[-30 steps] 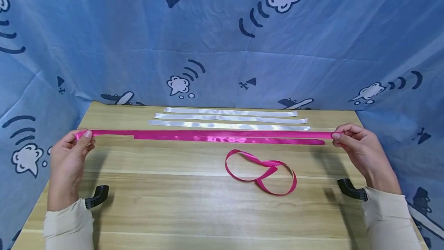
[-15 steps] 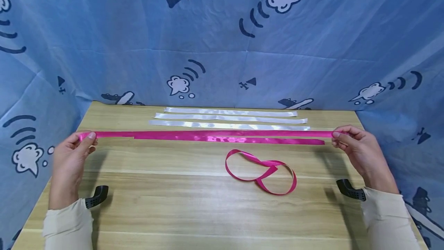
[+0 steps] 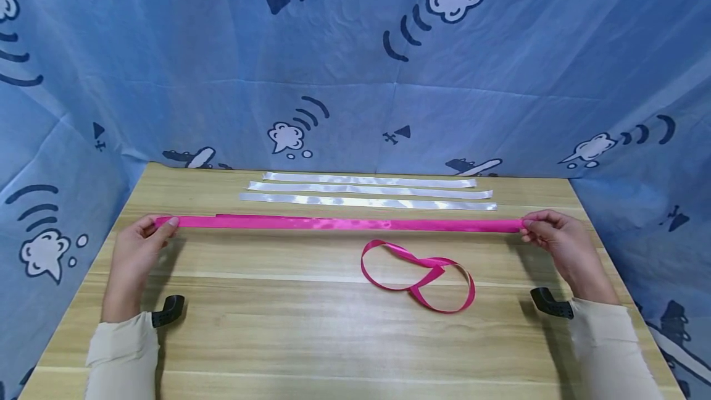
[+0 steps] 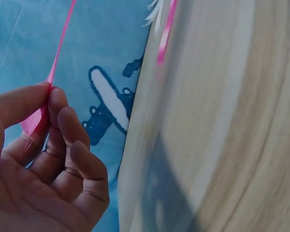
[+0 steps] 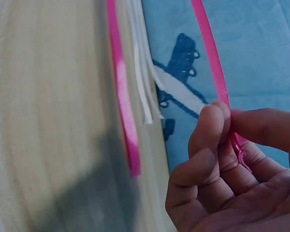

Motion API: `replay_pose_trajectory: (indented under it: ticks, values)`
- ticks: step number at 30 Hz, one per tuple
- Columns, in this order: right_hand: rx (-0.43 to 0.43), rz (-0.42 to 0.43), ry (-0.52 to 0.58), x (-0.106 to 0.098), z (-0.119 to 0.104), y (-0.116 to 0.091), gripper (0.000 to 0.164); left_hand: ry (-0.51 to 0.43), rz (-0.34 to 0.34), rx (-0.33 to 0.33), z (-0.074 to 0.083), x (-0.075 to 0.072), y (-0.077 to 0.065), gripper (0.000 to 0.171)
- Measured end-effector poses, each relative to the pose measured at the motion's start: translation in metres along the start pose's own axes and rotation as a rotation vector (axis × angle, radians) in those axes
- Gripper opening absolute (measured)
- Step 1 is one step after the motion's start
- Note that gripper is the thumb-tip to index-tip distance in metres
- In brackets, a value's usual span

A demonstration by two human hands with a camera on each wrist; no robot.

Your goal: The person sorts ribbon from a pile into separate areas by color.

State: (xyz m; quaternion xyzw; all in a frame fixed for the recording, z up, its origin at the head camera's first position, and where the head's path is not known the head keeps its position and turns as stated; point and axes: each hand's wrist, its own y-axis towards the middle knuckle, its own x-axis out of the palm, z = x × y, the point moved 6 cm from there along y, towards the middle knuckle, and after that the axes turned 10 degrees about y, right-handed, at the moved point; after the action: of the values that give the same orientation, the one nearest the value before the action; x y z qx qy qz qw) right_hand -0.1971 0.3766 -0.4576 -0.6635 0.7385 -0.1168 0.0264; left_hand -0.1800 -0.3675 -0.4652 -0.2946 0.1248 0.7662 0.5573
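Note:
A pink satin ribbon (image 3: 455, 226) is stretched straight between the two hands. My left hand (image 3: 137, 255) pinches one end between thumb and index finger; a short tail shows behind the thumb in the left wrist view. At the other end, my right hand (image 3: 563, 252) pinches the ribbon the same way, its frayed tip hanging past the fingers in the right wrist view. Below it, a second pink ribbon (image 5: 122, 87) lies flat on the table, mostly covered by the held one in the head view.
Several white ribbons (image 3: 366, 202) lie side by side along the table's back edge. A loosely looped pink ribbon (image 3: 402, 253) rests nearer the front, right of centre. Blue patterned cloth (image 3: 344, 36) hangs behind the wooden table (image 3: 311, 326) and at its sides.
Both hands have come nearer the front and inward, bringing the stretched ribbon from behind the flat pink ribbon to over it. The other ribbons have stayed in place.

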Motion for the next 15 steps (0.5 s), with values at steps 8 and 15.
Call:
replay_pose_trajectory:
  ticks: [8,15]
  values:
    - [0.092,0.064,-0.246,-0.002,0.011,0.007,0.023,0.058,-0.021,0.013,0.001,0.013,0.004,0.02]
    - [0.125,0.112,-0.443,-0.004,0.016,0.009,0.012,0.158,-0.007,0.017,0.002,0.018,0.006,0.032]
